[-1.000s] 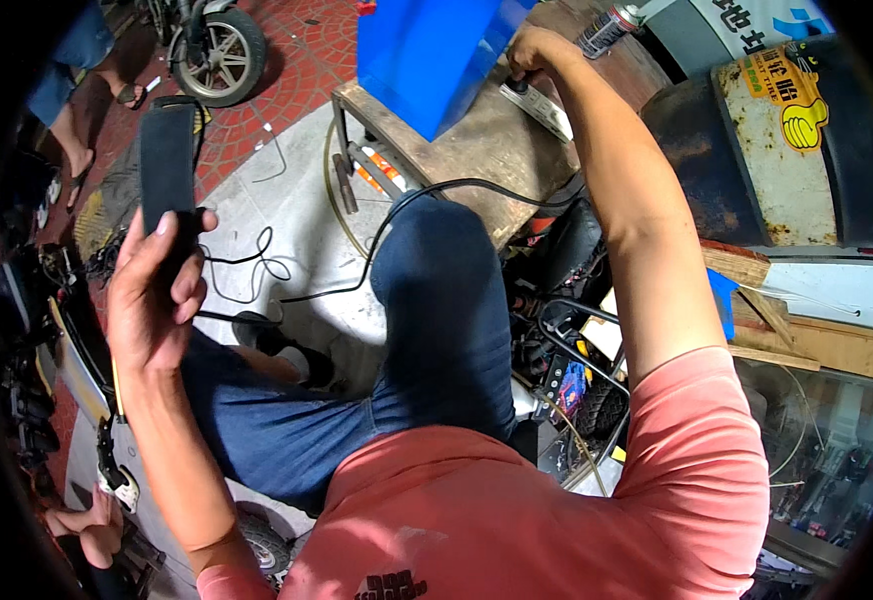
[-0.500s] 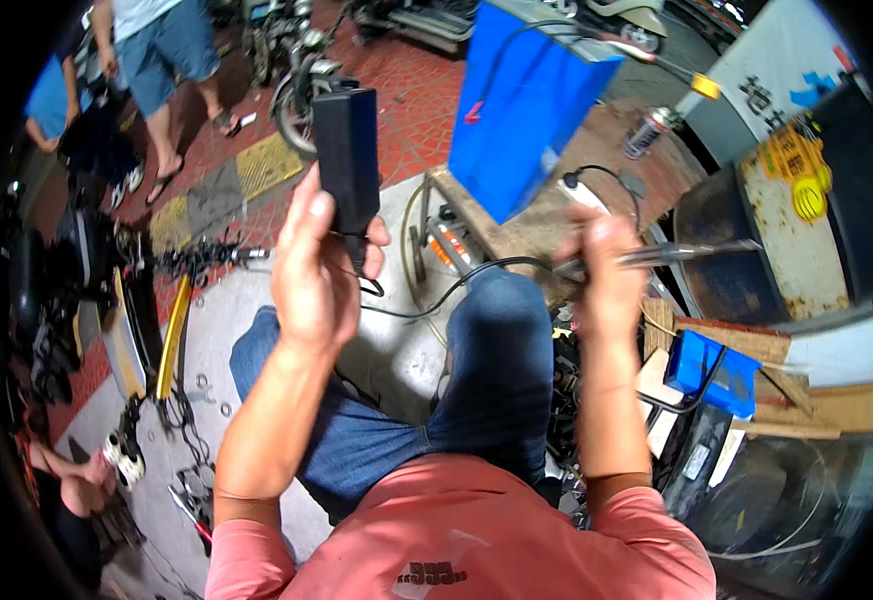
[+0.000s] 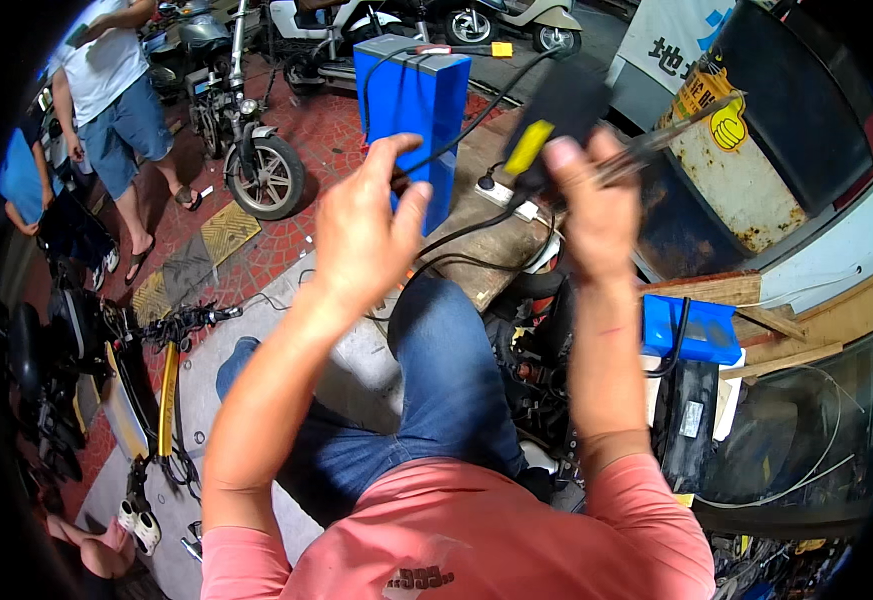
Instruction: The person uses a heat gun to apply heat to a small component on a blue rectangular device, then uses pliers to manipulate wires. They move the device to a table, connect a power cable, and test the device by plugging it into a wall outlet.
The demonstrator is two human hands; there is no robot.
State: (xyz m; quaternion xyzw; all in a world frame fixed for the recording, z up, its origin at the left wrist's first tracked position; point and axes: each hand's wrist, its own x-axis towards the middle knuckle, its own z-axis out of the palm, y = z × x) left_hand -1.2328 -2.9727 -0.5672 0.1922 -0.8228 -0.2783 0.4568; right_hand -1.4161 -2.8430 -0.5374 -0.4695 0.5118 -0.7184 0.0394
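Observation:
My right hand [image 3: 599,215], raised at right, is closed round a black charger box [image 3: 569,105] with a yellow label. A long metal tool [image 3: 662,140], blurred, sticks out to the right from the same hand; its kind is unclear. A black cable [image 3: 487,115] loops from above the charger box down to my left hand [image 3: 365,235]. There the curled fingers and thumb close round it, and its end is hidden. Just beyond that hand stands a tall blue battery pack [image 3: 412,95], with a lead and a yellow connector [image 3: 501,50] on top.
A white power strip [image 3: 507,198] with a plug lies on the worn wooden board [image 3: 477,255]. At right are a smaller blue pack [image 3: 692,330], wood strips and a rusty panel [image 3: 747,185]. Scooters [image 3: 257,165] and people [image 3: 117,100] are at far left.
The black charger box has passed from my left hand to my right, which still holds the metal tool. My left hand has moved right onto the cable. The view has shifted.

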